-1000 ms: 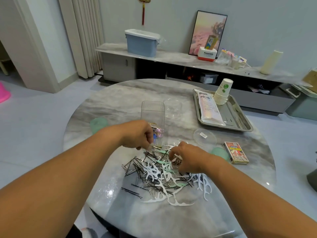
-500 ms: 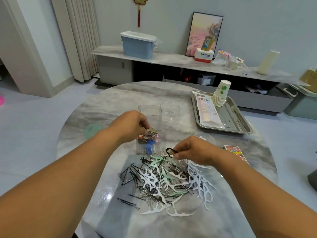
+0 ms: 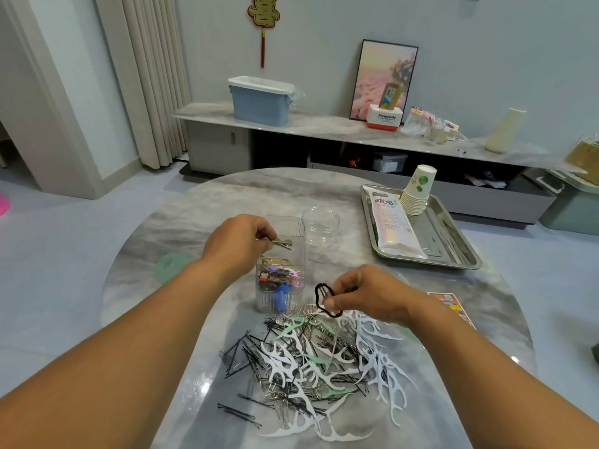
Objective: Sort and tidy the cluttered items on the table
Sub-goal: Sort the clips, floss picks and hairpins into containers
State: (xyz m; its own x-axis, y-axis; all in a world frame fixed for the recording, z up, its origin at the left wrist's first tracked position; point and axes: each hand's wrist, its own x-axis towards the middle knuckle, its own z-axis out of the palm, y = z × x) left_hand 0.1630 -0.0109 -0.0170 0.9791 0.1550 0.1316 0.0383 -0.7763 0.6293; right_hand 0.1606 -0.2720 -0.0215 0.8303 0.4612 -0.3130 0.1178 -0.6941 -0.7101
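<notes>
A heap of black bobby pins, white and green floss picks and metal clips (image 3: 311, 361) lies on the round marble table (image 3: 227, 202). Behind it stands a clear rectangular container (image 3: 281, 283) with several coloured hair clips inside. My left hand (image 3: 241, 243) pinches a gold metal hair clip (image 3: 282, 244) over the container's open top. My right hand (image 3: 366, 293) pinches a black looped hair clip (image 3: 321, 294) just above the heap, to the right of the container.
An empty clear round jar (image 3: 321, 223) stands behind the container. A steel tray (image 3: 453, 251) at the right holds a white packet (image 3: 393, 222) and stacked paper cups (image 3: 418, 192). A green lid (image 3: 170, 265) lies left, a red card box (image 3: 452, 306) right.
My left hand rose from the heap with the gold clip to the container's top. My right hand lifted a black looped clip out of the heap.
</notes>
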